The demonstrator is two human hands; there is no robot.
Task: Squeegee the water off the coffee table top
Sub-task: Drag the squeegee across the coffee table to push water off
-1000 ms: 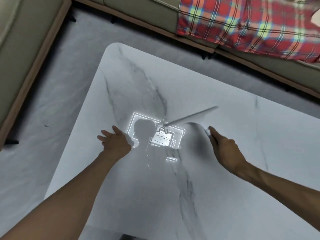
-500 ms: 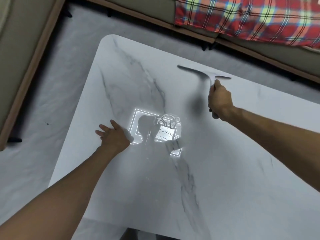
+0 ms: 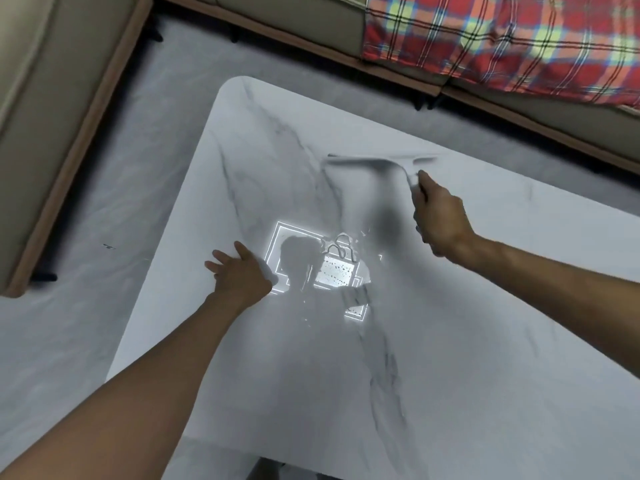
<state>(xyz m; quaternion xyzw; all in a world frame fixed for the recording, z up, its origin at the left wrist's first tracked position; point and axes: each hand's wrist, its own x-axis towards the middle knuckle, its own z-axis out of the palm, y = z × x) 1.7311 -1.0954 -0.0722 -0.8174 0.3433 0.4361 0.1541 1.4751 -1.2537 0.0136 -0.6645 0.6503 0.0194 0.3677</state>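
Squeegee [image 3: 379, 162] is gripped by the right hand [image 3: 439, 216]; the left hand [image 3: 239, 271] is laid flat, fingers spread, on the counter [image 3: 485, 341]. If the blurred blade is tilted, water [image 3: 338, 241] could be skipped.

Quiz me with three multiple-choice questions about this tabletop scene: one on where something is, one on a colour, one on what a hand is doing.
1. Where is the left hand?
A. Resting flat on the coffee table top
B. Raised in the air
C. On the person's knee

2. What is the main colour of the plaid blanket?
A. Blue
B. Black
C. Red

3. What is the right hand doing?
A. Hanging open and holding nothing
B. Gripping the handle of the squeegee
C. Pointing a finger

Answers:
1. A: its fingers are spread on the marble surface, next to the bright reflection.
2. C: red squares dominate, crossed by yellow, white and dark lines.
3. B: its fingers are curled round the handle, with the blade stretching away to the hand's left.
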